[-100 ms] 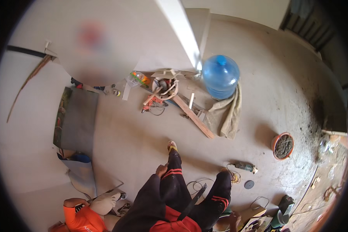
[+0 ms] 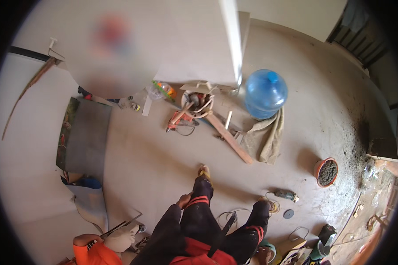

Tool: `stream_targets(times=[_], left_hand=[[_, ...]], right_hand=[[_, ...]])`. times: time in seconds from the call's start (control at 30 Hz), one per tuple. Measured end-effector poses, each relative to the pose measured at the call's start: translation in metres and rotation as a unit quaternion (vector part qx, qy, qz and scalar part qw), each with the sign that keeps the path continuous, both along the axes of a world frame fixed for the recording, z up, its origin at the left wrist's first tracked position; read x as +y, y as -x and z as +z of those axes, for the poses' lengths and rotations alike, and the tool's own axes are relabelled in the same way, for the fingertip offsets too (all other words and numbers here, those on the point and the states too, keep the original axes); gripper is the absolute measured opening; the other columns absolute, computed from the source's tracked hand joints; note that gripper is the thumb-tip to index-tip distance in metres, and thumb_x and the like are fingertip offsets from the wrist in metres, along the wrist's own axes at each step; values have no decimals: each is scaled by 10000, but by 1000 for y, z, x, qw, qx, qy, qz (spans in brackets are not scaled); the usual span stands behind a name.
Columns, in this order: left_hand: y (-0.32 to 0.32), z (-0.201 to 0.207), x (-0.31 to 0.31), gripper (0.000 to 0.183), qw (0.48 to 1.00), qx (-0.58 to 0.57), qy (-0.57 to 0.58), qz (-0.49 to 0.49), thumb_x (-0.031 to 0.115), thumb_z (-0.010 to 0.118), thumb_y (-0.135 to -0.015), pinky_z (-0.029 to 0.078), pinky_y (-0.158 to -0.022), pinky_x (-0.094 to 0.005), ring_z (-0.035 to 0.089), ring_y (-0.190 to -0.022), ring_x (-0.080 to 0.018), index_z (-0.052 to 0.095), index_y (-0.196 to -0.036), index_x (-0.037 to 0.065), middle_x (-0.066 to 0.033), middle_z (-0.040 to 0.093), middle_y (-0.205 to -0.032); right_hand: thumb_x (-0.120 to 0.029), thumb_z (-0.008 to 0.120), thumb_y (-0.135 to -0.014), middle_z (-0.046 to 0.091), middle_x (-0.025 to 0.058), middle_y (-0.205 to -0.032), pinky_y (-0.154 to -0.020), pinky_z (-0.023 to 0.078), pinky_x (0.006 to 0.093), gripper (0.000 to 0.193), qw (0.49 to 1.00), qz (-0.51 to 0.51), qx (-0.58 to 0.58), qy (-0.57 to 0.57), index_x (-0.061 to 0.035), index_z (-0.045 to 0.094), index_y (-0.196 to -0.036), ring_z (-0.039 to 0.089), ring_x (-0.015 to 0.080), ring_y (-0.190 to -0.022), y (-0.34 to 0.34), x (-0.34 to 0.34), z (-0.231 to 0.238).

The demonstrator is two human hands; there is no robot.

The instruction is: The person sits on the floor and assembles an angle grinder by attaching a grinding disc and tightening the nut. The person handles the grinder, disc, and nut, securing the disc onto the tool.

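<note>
My left hand rests against the outer side of my left trouser leg, beside its red stripes. Its fingers are small in the picture and partly hidden, and I make out nothing in it. Down at the lower edge, my right hand is dim and cut off, right of my right leg and against a round green rim. Whether it grips that rim does not show. Close to my right shoe lie a green angle grinder with its cord and a dark grinding disc.
An orange bucket of wet mortar stands at right. Ahead are a blue water jug, a sack, a wooden plank, a tool bucket and a red drill. Another person's orange sleeve shows at lower left.
The view has shifted a little, so the floor things sit farther right. More of my right shoe shows. My left hand stays by the leg; my right hand appears slightly lower.
</note>
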State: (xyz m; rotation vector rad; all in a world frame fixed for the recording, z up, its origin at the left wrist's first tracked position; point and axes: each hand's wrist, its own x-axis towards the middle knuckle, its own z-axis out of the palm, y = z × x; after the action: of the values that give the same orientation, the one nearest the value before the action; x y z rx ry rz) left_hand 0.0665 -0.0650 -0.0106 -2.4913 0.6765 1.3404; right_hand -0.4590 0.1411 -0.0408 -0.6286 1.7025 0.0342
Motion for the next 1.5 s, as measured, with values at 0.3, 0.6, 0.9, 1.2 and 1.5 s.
stream_targets(times=[0.3,0.6,0.9,1.2,1.5], left_hand=[[67,-37,45,559,975,164,89,123,521,586,-851,466,-876,-393,609,-1015,-332,635,-1036,-4,-197,646,-1046],[37,-53,72,527,971,161,72,163,447,600,-854,481,-841,-375,627,-969,-309,607,-1078,-30,-186,658,-1002],[9,-66,-43,441,953,173,215,124,337,421,-982,418,-937,-356,571,-1048,-295,539,-1172,-43,-185,606,-1107],[24,-71,-40,436,928,165,-18,333,358,501,-949,437,-844,-325,572,-951,-208,549,-1140,-30,-154,618,-1003],[21,-79,-30,395,906,166,-20,388,306,525,-930,440,-839,-354,590,-950,-261,551,-1110,-45,-181,626,-1011]], right_hand=[[-300,598,-803,621,179,-1008,-859,434,437,310,950,142,266,82,-17,623,-930,585,353,-950,46,-74,72],[-130,622,-850,595,81,-1000,-625,549,288,276,993,-71,74,66,-24,587,-1103,636,176,-808,-80,-283,47],[-245,648,-837,656,172,-943,-786,491,406,294,963,211,-2,170,-35,636,-1042,631,336,-904,-237,-490,-87],[-153,544,-911,587,102,-1047,-888,472,339,424,931,-175,-320,34,-1,424,-1289,590,211,-999,-375,-637,-228],[-210,609,-865,523,91,-1086,-858,452,360,399,956,-141,-243,86,-81,497,-1225,524,203,-1017,-445,-735,-220]])
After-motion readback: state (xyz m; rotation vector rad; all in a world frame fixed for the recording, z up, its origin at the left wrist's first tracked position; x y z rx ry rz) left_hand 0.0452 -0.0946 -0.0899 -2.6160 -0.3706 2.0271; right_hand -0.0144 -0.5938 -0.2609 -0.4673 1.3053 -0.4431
